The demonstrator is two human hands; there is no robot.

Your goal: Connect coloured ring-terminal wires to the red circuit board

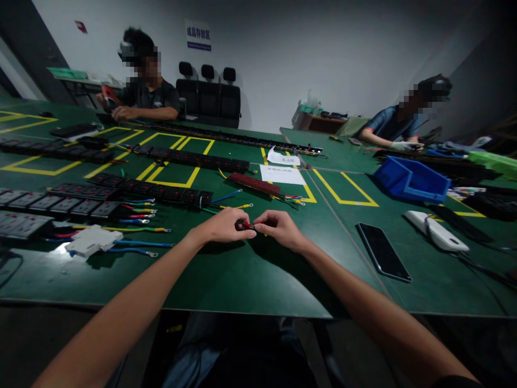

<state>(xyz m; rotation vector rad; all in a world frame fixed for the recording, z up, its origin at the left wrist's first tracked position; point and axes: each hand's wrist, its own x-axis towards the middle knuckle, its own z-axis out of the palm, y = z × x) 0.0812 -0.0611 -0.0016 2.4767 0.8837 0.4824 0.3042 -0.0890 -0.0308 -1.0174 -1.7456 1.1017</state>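
Note:
My left hand (226,224) is closed in a pinch, its fingers curled round a small red-and-dark piece (247,224) that looks like the end of a wire. From the other side, my right hand (280,227) pinches the tip of the same piece between thumb and forefinger. Both hands hover over the green table (238,280) near its front edge, and the fingers hide most of what they hold. Just beyond them lie a yellow-green wire (238,207) with a ring terminal and a dark red strip (253,184) with several coloured leads.
Rows of black socket strips (149,188) with ringed wires fill the left, beside a white breaker-like block (92,241). To the right are a phone (383,252), a white device (436,230) and a blue bin (412,179). Two people (151,97) (398,126) work across the table.

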